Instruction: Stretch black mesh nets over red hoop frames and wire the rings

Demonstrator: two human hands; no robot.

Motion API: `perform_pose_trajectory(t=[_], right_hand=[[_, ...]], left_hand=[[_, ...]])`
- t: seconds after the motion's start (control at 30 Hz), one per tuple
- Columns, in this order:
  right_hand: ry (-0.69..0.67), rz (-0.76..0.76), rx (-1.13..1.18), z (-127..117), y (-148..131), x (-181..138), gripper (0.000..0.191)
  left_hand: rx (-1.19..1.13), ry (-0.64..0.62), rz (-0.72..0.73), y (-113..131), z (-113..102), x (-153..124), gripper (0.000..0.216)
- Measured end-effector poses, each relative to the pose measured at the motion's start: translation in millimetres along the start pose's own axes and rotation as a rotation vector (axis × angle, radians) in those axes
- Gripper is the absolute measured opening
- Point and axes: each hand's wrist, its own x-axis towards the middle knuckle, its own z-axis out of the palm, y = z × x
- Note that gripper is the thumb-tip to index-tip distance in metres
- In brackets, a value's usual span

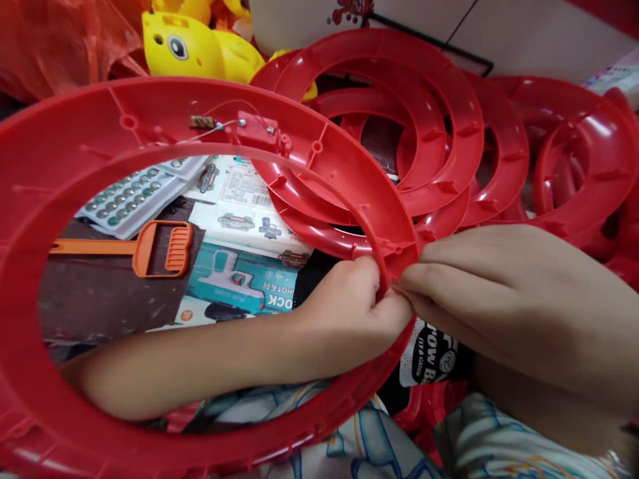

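A large red plastic ring stands tilted before me, its ribbed hollow side facing up. A small red box, thin wires and a small spring-like metal piece sit in its upper channel. My left arm passes through the ring's opening, and my left hand is closed around the right rim. The fingertips of my right hand are pinched together at the same part of the rim, touching my left thumb. Whatever lies between those right fingertips is hidden.
Several similar red rings are piled behind. A yellow toy with an eye lies at the back left. Seen through the ring are an orange plastic piece, a tray of round metal cells and a printed toy box.
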Motion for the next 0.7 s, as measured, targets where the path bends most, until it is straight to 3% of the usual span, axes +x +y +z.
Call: perform_pose_trajectory(t=[0.23,0.5,0.7], right_hand=[[0.038,-0.003,0.06,-4.4,2.8,1.9,0.04],[0.083,-0.09,0.018,-4.2,1.5,7.7,0.042],[0.098,-0.057,0.181,5.1,11.1,9.6,0.033]], left_hand=[[-0.059,-0.024,0.026,1.9,-2.7,1.4,0.009],[-0.107,-0.044,0.085,1.5,-2.5,4.8,0.017],[-0.108,-0.082,0.036,-1.6,0.0,1.8,0.01]])
